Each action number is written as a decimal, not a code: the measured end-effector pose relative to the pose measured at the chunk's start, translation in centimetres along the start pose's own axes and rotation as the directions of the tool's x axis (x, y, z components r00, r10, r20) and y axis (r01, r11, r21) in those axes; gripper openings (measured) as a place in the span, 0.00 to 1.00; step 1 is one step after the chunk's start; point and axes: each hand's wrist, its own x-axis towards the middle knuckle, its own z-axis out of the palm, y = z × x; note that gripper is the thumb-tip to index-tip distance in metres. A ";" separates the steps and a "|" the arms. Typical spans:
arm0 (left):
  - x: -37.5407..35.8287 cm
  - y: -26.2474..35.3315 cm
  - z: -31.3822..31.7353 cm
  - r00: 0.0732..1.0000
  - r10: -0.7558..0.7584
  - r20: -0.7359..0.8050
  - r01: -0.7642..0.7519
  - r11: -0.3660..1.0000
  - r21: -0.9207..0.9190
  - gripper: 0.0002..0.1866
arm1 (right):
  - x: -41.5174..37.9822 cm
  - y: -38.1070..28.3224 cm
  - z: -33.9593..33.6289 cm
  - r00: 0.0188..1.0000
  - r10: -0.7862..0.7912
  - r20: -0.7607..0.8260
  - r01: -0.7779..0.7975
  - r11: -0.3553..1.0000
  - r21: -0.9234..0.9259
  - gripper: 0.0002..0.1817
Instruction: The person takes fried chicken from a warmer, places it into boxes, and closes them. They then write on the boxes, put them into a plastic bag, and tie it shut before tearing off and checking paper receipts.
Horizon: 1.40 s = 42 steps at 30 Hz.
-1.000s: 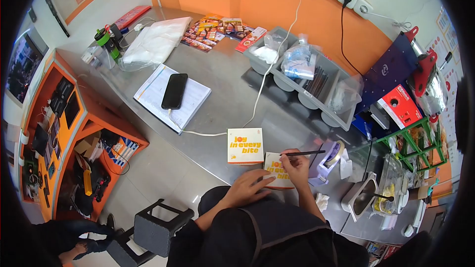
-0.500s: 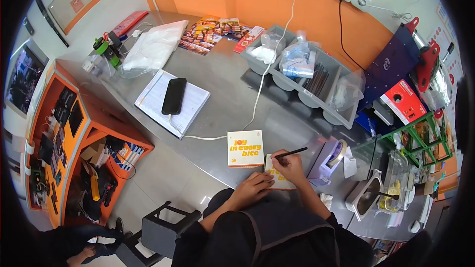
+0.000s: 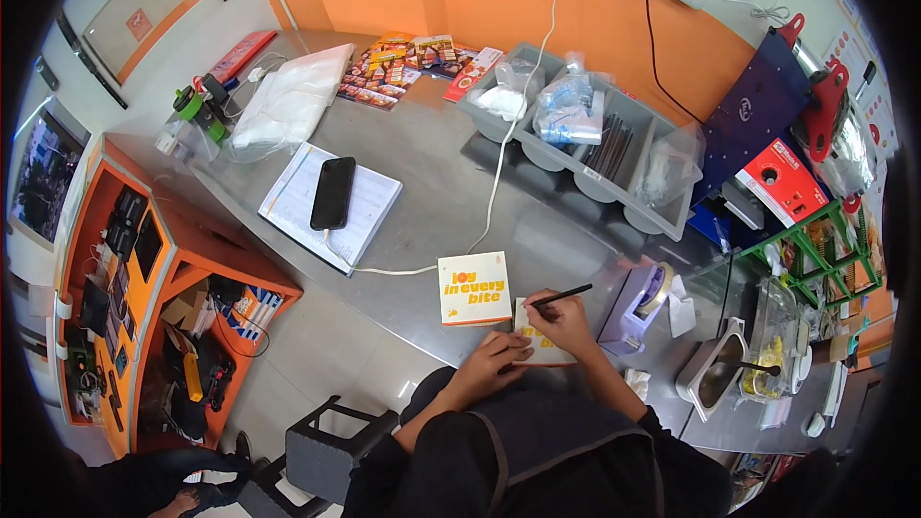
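My right hand is closed around a black pen, with its tip end down by the top of a small printed box. Fingers bent, my left hand holds the left side of that box. Part of the box's yellow lettering is covered by my hands. Just to the upper left sits a matching cream box with orange sides, reading "joy in every bite".
A phone on a cable lies on an open notebook. Behind stands a grey divided bin with bags and straws. To the right are a purple tape dispenser and a metal pan. A black stool and another person's legs are at lower left.
The view has shifted slightly. My right hand stays at the box with the pen, and my left hand keeps nearly the same place on its side.
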 end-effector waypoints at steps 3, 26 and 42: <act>0.0 0.1 0.1 1.000 -0.009 -0.003 0.009 1.000 -0.003 0.18 | 0.0 -0.3 -0.2 1.000 0.005 0.014 -0.004 0.999 -0.047 0.04; 0.1 0.1 0.0 1.000 0.005 -0.012 -0.005 1.000 0.012 0.18 | -0.1 -0.4 0.0 0.999 -0.052 -0.012 0.051 0.998 -0.048 0.03; 0.0 0.0 0.1 1.000 0.000 -0.009 0.000 1.000 0.006 0.18 | -0.1 0.2 -0.1 1.000 -0.019 0.004 0.019 0.998 -0.054 0.03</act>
